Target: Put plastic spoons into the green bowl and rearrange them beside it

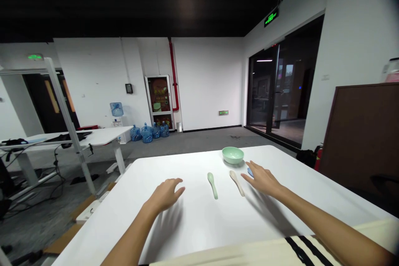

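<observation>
A round, shiny, light green bowl (233, 156) sits upright on the smooth white bench (193, 226), just inside the far edge and closer to the far right corner than to the far left one. Its smooth green inside shows from above. A light green spoon (212, 185) lies nearer the middle of the bench, and a cream-coloured spoon (237, 183) lies to its right. Both spoons have their round ends toward the far edge and their handles toward the near edge. The left hand (168, 193) is over the left part of the bench, with its thumb and bent fingers apart. The right hand (261, 178) is wide, with its thumb well away from its fingers, just beside the bowl. A small blue thing (249, 171) peeks out by that hand, but most of it is hidden, so I cannot tell if they touch. Past the bench, big blue see-through water jugs (146, 133) stand on the grey floor (187, 143). A tall white cabinet with a glass door (160, 102) has red and green things inside, too small to make out.
</observation>
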Available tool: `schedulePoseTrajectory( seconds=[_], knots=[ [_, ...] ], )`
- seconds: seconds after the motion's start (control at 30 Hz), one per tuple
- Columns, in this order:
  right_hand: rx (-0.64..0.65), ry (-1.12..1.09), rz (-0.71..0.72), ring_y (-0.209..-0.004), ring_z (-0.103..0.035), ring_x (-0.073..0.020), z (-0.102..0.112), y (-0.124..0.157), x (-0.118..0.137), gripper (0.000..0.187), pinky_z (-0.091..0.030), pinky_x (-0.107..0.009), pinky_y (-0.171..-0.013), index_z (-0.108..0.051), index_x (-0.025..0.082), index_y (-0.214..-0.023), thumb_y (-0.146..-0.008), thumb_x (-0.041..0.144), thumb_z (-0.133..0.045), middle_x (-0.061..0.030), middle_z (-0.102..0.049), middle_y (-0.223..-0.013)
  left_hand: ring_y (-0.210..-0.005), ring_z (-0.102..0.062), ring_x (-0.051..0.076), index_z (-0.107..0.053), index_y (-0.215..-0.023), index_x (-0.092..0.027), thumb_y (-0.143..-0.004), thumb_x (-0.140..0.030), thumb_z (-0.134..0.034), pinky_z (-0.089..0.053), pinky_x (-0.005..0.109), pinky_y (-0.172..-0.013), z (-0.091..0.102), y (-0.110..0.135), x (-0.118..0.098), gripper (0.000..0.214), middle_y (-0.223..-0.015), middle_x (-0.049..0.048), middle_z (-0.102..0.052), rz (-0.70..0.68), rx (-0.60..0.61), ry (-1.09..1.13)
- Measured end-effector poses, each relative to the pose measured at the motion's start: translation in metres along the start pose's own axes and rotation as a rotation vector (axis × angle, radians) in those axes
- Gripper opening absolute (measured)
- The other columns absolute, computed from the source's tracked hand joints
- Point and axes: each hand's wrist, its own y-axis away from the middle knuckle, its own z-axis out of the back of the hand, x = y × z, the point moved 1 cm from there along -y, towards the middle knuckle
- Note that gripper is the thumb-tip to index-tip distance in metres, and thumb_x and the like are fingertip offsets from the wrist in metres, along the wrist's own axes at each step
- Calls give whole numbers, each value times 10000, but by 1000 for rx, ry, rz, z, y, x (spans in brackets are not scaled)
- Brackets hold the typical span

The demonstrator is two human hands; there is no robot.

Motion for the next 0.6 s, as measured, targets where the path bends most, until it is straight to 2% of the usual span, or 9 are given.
schedulePoseTrajectory(
  seconds=[0.6],
  knots=[
    [-31, 4, 17, -1386, -370, -324, 0, 0, -2, 769, -378, -463, -1046, -318, 148, -1503, -912, 640, -287, -170, -394, -1510, -1263, -518, 290, -557, -1326, -233, -920, -558, -358, -414, 419, -1012, 0, 0, -1, 556, -1354, 72, -602, -17, 6, -11]
  ],
)
